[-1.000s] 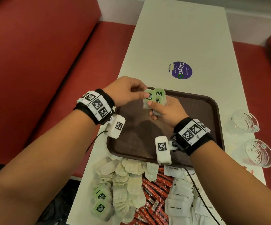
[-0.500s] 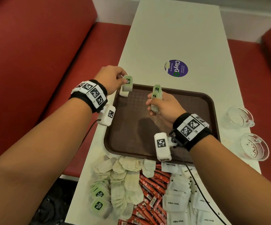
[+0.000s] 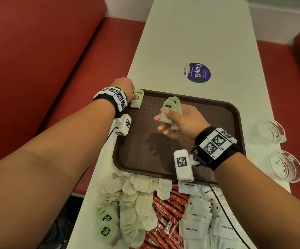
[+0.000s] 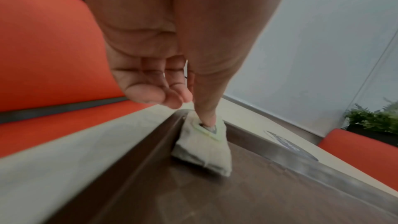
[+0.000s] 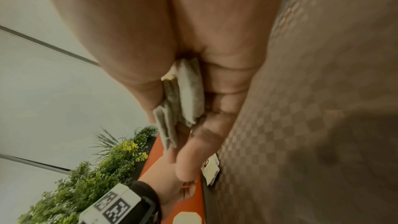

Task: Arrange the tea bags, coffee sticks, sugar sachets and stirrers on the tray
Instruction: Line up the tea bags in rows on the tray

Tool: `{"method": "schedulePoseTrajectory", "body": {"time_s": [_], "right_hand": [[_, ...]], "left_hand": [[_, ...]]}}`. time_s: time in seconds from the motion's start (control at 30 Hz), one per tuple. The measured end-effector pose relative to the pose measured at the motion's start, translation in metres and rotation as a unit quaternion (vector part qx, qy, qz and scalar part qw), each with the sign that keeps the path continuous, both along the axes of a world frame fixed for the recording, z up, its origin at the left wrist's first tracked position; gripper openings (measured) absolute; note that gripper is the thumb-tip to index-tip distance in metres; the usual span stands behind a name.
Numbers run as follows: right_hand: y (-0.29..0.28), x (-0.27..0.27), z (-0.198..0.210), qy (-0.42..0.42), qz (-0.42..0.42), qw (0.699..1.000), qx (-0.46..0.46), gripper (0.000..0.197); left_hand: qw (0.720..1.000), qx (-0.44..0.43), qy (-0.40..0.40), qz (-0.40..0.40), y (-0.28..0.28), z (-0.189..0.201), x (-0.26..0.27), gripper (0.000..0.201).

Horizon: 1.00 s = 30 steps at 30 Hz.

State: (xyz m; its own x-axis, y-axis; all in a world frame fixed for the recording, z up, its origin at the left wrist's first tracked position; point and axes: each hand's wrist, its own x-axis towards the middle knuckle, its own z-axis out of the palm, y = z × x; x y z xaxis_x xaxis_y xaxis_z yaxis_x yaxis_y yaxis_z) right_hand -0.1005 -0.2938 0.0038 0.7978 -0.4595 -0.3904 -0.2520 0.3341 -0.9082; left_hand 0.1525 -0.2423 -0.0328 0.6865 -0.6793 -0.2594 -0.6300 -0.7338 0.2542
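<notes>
A brown tray (image 3: 217, 123) lies on the white table. At its far left corner my left hand (image 3: 134, 97) holds down one tea bag (image 3: 137, 101) with a green tag. In the left wrist view the thumb of my left hand (image 4: 193, 108) presses on the tag of that tea bag (image 4: 202, 147), which lies against the tray's rim (image 4: 150, 142); the other fingers curl above it. Over the tray's middle my right hand (image 3: 167, 121) grips a small bundle of green-tagged tea bags (image 3: 169, 109). The bundle (image 5: 183, 94) sits between thumb and fingers. No stirrers are in view.
On the table near me lie heaps of tea bags (image 3: 138, 200), red coffee sticks (image 3: 169, 212) and white sugar sachets (image 3: 197, 218). Two glass cups (image 3: 269, 131) (image 3: 285, 165) stand right of the tray. A purple sticker (image 3: 197, 72) lies beyond it. Red benches (image 3: 38, 69) flank the table.
My left hand took one tea bag from the bundle, carried it left and lowered it into the tray's far left corner. My right hand stayed over the tray with the other tea bags.
</notes>
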Motion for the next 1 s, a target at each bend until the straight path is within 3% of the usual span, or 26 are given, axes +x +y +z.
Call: {"method": "schedulePoseTrajectory", "body": {"time_s": [0.1, 0.23, 0.47, 0.6, 0.73, 0.83, 1.0], "right_hand": [[-0.001, 0.002, -0.002, 0.011, 0.005, 1.000, -0.021, 0.030], [-0.002, 0.004, -0.005, 0.011, 0.019, 0.998, -0.058, 0.025], [-0.001, 0.007, -0.004, 0.018, 0.006, 0.996, -0.086, 0.016], [-0.001, 0.008, -0.002, 0.022, -0.002, 0.994, -0.103, 0.010], [0.000, 0.011, -0.002, 0.000, -0.022, 0.994, -0.104, 0.011], [0.000, 0.013, 0.001, -0.012, -0.024, 0.993, -0.119, 0.012], [0.004, 0.016, 0.001, -0.005, -0.010, 0.989, -0.145, 0.013]], "left_hand": [[1.000, -0.010, -0.008, -0.006, -0.007, -0.001, -0.005, 0.029], [0.997, 0.059, -0.031, -0.032, -0.017, -0.007, -0.013, 0.046], [0.996, 0.067, -0.032, -0.046, -0.017, -0.003, -0.014, 0.043], [0.997, -0.058, 0.011, -0.050, -0.003, 0.020, -0.025, 0.040], [0.960, -0.217, 0.134, -0.118, 0.025, 0.058, -0.052, 0.035], [0.929, -0.241, 0.218, -0.179, 0.043, 0.070, -0.065, 0.022], [0.928, -0.257, 0.185, -0.197, 0.052, 0.067, -0.072, 0.008]]}}
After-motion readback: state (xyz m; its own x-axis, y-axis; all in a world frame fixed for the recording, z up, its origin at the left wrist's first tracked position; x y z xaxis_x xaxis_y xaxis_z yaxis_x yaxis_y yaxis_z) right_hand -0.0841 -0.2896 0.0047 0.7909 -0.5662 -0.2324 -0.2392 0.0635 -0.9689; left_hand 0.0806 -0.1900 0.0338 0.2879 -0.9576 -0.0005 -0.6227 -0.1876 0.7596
